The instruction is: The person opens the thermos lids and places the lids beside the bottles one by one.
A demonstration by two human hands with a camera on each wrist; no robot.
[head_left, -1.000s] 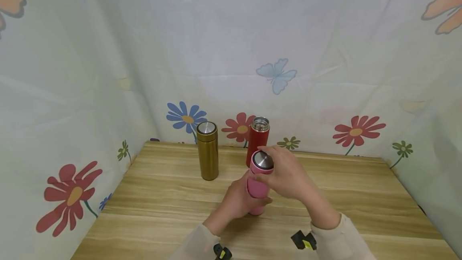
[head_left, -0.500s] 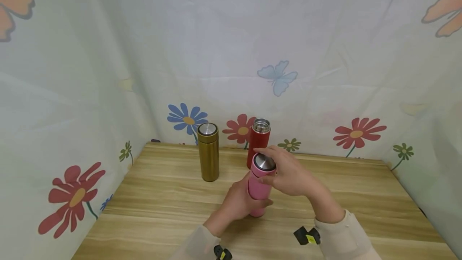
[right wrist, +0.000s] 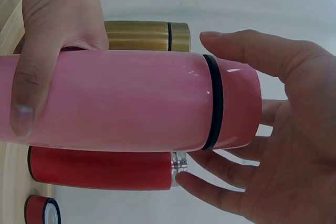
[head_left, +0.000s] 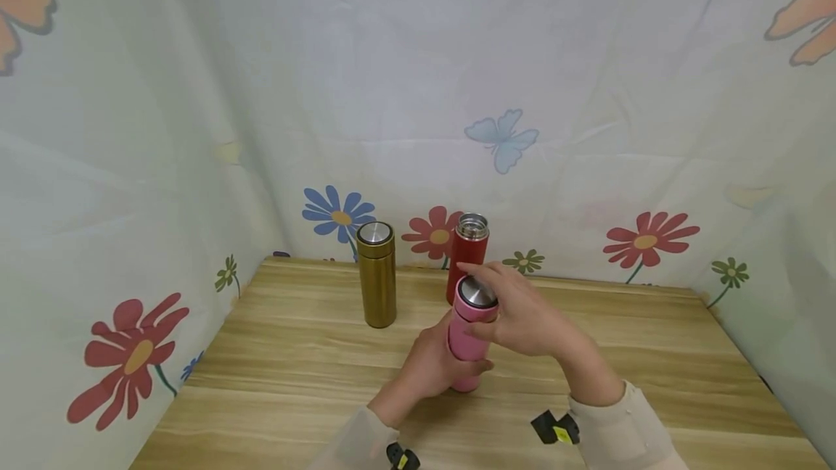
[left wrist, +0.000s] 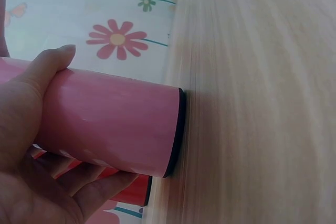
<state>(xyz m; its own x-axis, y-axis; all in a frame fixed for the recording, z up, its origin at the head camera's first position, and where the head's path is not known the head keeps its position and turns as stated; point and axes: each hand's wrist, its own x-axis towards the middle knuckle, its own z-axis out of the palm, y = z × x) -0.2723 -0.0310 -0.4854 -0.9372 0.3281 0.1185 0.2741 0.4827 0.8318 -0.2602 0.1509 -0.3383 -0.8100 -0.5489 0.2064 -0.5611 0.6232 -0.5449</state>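
A pink thermos flask point(head_left: 466, 343) stands upright on the table in front of me. My left hand point(head_left: 427, 363) grips its lower body, the thumb across the near side. Around the top, my right hand point(head_left: 522, 314) holds the pink lid point(right wrist: 240, 103) with its steel disc, fingers behind and thumb in front. A black ring separates lid and body in the right wrist view. Just behind stands a red thermos flask point(head_left: 466, 260), lidless, its bare steel neck showing. The flask's black base is right at the tabletop in the left wrist view.
To the left stands a gold thermos flask point(head_left: 377, 281) with its lid on. A small red lid point(right wrist: 38, 211) sits on the table beside the red flask. The wood-grain table point(head_left: 294, 354) ends at a flowered cloth backdrop point(head_left: 562, 187).
My right thumb has shifted slightly to the right on the pink flask's lid. The left hand keeps its grip, and the other flasks stay in place.
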